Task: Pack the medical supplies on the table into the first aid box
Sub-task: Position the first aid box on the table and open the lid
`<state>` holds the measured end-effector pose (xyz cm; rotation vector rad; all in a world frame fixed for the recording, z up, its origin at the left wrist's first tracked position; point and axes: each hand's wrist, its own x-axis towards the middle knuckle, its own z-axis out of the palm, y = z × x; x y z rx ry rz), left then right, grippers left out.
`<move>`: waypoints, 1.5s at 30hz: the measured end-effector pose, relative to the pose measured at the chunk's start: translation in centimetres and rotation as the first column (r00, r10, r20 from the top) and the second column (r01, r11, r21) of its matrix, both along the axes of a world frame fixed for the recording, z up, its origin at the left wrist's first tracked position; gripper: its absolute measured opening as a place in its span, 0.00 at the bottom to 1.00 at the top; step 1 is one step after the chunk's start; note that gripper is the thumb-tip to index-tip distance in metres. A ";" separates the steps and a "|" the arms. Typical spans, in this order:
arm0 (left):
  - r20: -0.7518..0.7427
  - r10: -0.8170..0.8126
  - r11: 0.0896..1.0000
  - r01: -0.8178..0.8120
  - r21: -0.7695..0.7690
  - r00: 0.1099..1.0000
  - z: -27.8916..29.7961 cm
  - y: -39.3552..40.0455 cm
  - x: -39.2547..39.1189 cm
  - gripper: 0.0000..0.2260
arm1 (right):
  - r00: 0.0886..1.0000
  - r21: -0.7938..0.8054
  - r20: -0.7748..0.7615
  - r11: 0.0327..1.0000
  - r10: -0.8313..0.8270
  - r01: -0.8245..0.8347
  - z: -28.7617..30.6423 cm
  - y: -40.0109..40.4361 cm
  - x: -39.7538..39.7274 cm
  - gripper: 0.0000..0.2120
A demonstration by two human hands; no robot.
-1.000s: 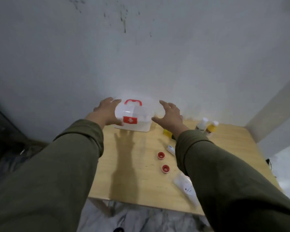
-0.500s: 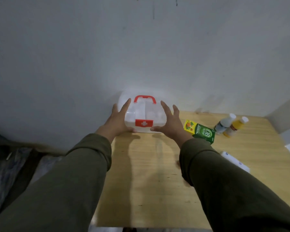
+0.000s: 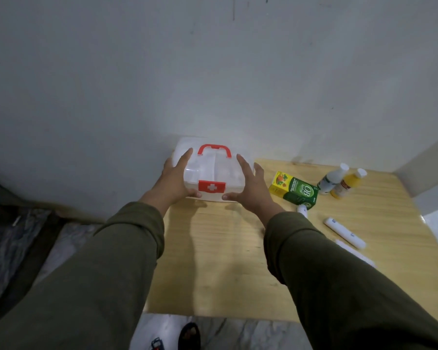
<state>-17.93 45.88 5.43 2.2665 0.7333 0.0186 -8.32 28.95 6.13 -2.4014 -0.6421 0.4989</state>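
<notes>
Plain domestic room (seemingly): scuffed white wall (image 3: 213, 72), small wooden table (image 3: 225, 261), marbled floor (image 3: 238, 332).

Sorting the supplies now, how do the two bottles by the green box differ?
The white bottle has a pale body; the yellow bottle has a yellow one. The white bottle sits nearer the green box, the yellow bottle farther right. Both have white caps.

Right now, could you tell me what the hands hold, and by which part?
The first aid box, pressed between left hand and right hand at its two side walls, fingers straight.
</notes>
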 end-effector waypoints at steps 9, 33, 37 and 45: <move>0.033 0.065 0.997 -0.064 -0.041 0.997 -1.0 -2.5 -3.9 0.49 | 0.935 -0.237 0.308 0.966 0.173 -0.101 -0.6 -2.8 -2.9 0.46; 0.023 0.011 0.997 -0.012 0.075 1.000 -2.2 -2.1 -5.2 0.48 | 0.591 -0.475 0.689 0.877 0.420 -0.070 -5.3 -0.1 -4.5 0.47; 0.069 -0.007 0.999 0.003 0.054 0.998 -1.7 -2.2 -5.7 0.53 | 0.578 -0.474 0.676 0.870 0.456 -0.133 -5.2 -0.9 -4.7 0.39; 0.118 0.123 0.991 -0.116 -0.062 0.985 -1.3 -2.6 -6.4 0.58 | 0.555 -0.434 0.682 0.875 0.475 -0.215 -3.2 -1.8 -4.8 0.29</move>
